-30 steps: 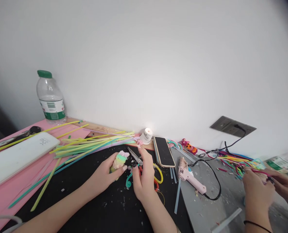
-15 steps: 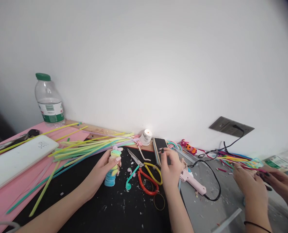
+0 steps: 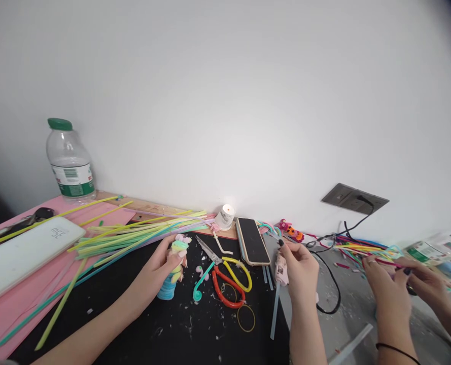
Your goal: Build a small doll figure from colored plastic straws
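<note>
My left hand point(image 3: 164, 266) is closed around a small figure made of fuzzy pipe cleaners point(image 3: 167, 288), with a blue base and yellow, green and lilac parts above. My right hand point(image 3: 303, 263) is over the pink glue gun point(image 3: 281, 271), thumb and fingers pinched together near its front; what they pinch, if anything, is too small to make out. A glue stick point(image 3: 275, 312) juts from the gun's back. Between my hands lie scissors point(image 3: 232, 281) with red and yellow handles, a curled teal pipe cleaner point(image 3: 198, 294) and a phone point(image 3: 253, 242).
Pipe cleaners point(image 3: 134, 238) lie in a bundle at left, beside a white power bank point(image 3: 27, 256) and a bottle point(image 3: 71, 167). A paper cup point(image 3: 225, 217) stands by the wall. At right, another person's hands point(image 3: 390, 289) work near a black cord point(image 3: 337, 294).
My right hand has moved right from beside the phone to the glue gun, uncovering the phone and the glue stick. My left hand keeps its hold on the figure. The view has shifted slightly.
</note>
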A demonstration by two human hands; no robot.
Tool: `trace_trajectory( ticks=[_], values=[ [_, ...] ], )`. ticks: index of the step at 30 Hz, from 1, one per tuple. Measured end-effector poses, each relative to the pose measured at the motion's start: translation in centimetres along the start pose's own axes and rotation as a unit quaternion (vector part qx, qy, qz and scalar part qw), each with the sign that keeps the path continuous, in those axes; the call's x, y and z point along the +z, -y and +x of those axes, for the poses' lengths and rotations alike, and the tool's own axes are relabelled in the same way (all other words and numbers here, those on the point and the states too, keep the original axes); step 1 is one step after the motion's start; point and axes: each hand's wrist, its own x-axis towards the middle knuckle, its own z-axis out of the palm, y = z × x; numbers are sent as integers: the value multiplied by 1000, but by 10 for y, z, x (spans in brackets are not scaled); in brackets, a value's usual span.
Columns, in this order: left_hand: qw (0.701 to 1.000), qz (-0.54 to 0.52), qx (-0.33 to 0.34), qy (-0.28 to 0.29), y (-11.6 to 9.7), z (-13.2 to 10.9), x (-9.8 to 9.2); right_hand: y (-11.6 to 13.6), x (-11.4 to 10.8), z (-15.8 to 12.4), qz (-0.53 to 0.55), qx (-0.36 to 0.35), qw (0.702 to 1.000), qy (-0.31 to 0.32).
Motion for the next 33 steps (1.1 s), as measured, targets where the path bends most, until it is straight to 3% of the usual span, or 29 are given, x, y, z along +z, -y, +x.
trace_trajectory(
  ticks=[4, 6, 10, 14, 18, 21, 22, 24, 26, 28, 30, 33],
  values=[
    [1000, -1, 0, 6, 2, 2, 0, -11, -19, 3, 2, 7, 1000, -18],
    [1000, -2, -5, 4, 1, 2, 1, -7, -21, -1, 23, 2, 1000, 10],
    [1000, -5, -9, 1, -3, 0, 3, 13, -23, -10, 66, -4, 982, 180],
    [1000, -6, -9, 2, -3, 0, 4, 27, -22, -18, 109, 25, 928, 355],
    [1000, -7, 0, 7, 2, 1, 1, 31, -11, -27, 33, 89, 877, 471],
    [1000, 3, 9, 10, 5, 2, -2, 33, -3, -33, 41, 95, 825, 556],
    [1000, 6, 9, 10, 6, 2, -2, 33, -2, -33, 45, 98, 820, 562],
    [1000, 10, 7, 9, 6, 2, -3, 32, -5, -30, 41, 102, 859, 501],
    [1000, 14, 5, 8, 6, 2, -3, 28, -13, -22, 29, 102, 927, 359],
    [1000, 16, 8, 13, 6, 2, -3, 19, -24, -11, 6, 85, 974, 210],
    [1000, 18, 15, 17, 7, 2, -3, 7, -36, 1, -69, 75, 988, 115],
    [999, 20, 22, 11, 7, 1, -3, -19, -55, 13, -277, 65, 957, 54]
  ],
)
